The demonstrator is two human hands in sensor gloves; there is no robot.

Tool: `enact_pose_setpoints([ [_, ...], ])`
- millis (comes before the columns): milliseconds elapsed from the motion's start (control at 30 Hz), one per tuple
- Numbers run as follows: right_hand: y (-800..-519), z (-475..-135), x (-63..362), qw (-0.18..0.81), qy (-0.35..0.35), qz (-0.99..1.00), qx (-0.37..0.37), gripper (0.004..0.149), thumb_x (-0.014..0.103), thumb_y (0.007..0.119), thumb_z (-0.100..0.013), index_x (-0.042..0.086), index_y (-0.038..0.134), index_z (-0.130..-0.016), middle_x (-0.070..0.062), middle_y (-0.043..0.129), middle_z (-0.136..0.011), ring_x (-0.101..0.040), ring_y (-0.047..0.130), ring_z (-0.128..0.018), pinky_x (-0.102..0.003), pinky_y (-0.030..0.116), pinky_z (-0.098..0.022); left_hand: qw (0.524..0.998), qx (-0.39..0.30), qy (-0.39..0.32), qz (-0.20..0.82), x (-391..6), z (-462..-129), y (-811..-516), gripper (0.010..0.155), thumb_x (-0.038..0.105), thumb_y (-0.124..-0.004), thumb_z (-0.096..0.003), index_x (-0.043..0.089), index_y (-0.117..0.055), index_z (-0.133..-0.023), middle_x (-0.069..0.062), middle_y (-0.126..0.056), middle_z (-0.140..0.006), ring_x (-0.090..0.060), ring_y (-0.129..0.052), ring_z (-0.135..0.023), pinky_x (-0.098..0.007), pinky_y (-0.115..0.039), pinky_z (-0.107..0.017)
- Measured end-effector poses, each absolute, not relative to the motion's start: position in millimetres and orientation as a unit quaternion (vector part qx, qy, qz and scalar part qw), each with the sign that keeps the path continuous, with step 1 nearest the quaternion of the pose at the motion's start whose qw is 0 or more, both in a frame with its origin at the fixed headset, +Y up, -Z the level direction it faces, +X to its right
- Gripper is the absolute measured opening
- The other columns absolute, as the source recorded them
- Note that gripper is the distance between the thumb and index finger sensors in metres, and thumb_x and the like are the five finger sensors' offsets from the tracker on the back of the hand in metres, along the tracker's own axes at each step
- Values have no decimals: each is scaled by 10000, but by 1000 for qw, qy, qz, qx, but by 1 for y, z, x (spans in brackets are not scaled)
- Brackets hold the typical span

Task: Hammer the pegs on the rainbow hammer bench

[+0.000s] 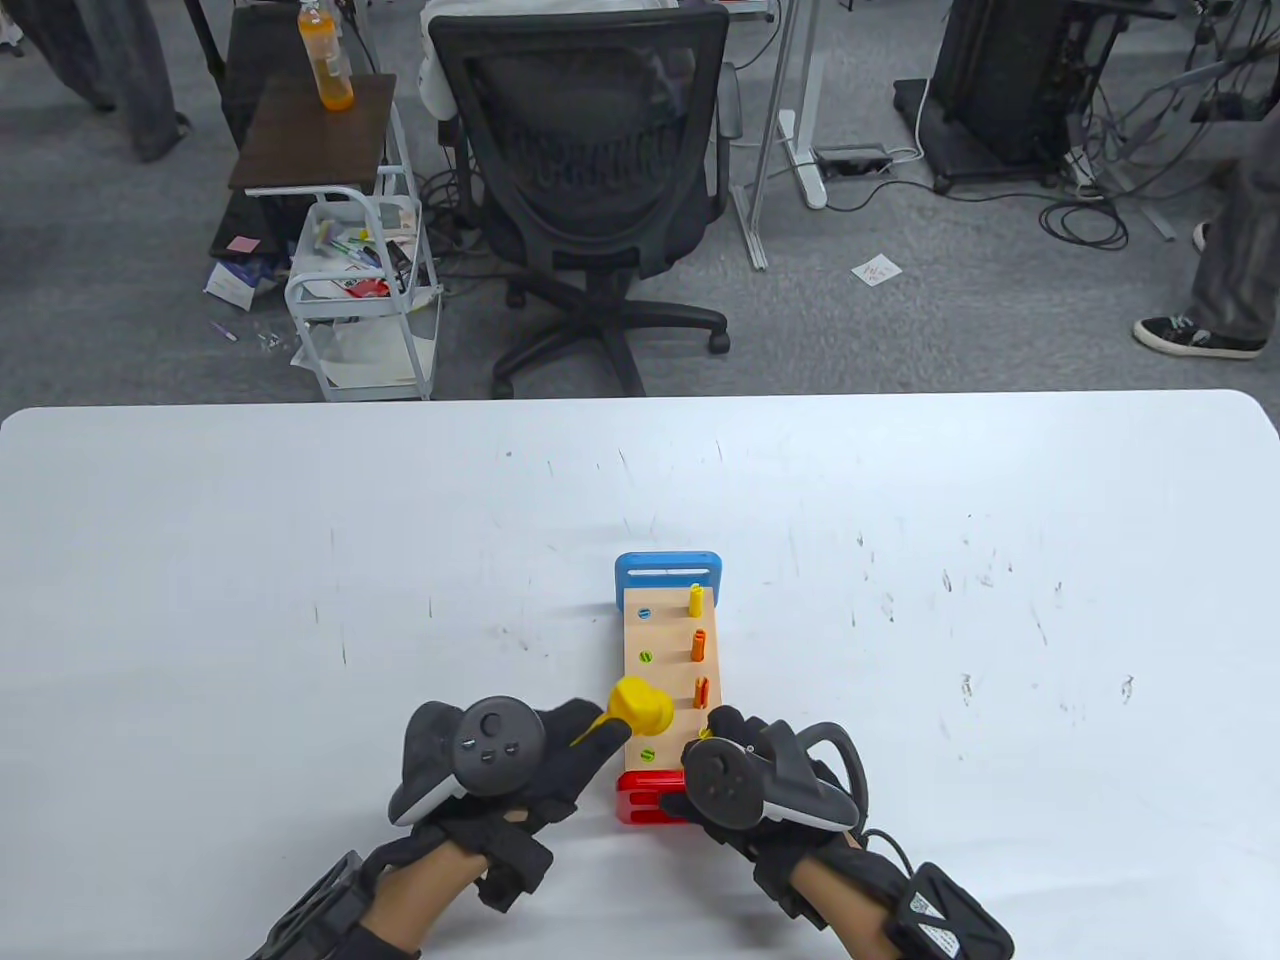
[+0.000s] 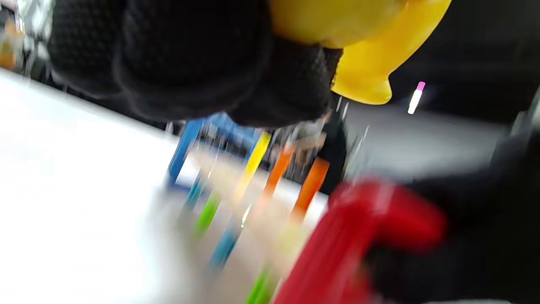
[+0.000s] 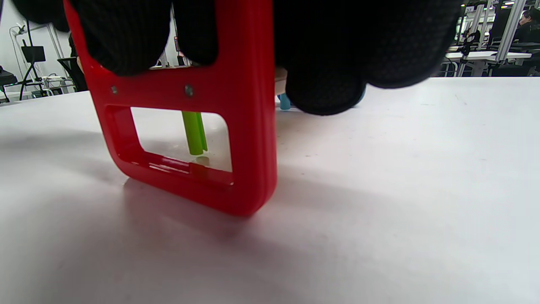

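The hammer bench (image 1: 668, 650) is a wooden board with a blue far end (image 1: 668, 572) and a red near end (image 1: 645, 795). A yellow peg (image 1: 696, 598) and two orange pegs (image 1: 699, 644) stand up on its right side; the left-side pegs sit flush. My left hand (image 1: 520, 765) grips the handle of a yellow hammer (image 1: 642, 705), whose head hangs over the board's near left part. My right hand (image 1: 745, 775) holds the red end; in the right wrist view its fingers (image 3: 329, 55) lie over the red frame (image 3: 249, 126), with a green peg (image 3: 194, 133) showing below the board. The left wrist view is blurred.
The white table (image 1: 300, 600) stretches wide on both sides. Beyond its far edge stand a black office chair (image 1: 590, 170), a white cart (image 1: 360, 290) and a side table with an orange bottle (image 1: 325, 60).
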State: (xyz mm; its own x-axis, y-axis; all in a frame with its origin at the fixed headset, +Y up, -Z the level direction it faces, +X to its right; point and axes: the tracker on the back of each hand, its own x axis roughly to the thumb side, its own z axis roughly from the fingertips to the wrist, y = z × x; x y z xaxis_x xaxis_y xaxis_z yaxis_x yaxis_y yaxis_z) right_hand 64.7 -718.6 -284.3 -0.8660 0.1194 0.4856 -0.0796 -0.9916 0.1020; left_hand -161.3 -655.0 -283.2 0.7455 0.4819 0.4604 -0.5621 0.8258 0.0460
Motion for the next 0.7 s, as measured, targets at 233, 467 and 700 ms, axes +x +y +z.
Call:
enact_pose_setpoints([
  [233,-719,-284,64,51,40,965,254,383,501,748,-543,147,810,-675,-240,745,-875,-391,917,-634,-569,794,-518,876,204,-253,356,-167,-262,-616,752,721,-478,-516,203,-868,-897,-50,-1067,-567,-190,-1047,-334,-450,-909,-437],
  [467,-717,-283,68,69,56,962,257,451,526,743,-543,151,782,-792,-257,726,-914,-409,906,-666,-578,783,-533,862,174,-246,407,-158,-263,-632,728,667,-441,-549,184,-749,-999,-69,-1009,-691,-223,-1026,-462,-491,-865,-515],
  [700,-710,-283,75,102,79,957,258,567,547,726,-548,157,719,-959,-292,687,-998,-484,857,-764,-630,737,-574,875,118,-258,392,-143,-263,-661,714,612,-430,-576,132,-634,-1063,-107,-928,-811,-279,-977,-588,-551,-801,-583],
])
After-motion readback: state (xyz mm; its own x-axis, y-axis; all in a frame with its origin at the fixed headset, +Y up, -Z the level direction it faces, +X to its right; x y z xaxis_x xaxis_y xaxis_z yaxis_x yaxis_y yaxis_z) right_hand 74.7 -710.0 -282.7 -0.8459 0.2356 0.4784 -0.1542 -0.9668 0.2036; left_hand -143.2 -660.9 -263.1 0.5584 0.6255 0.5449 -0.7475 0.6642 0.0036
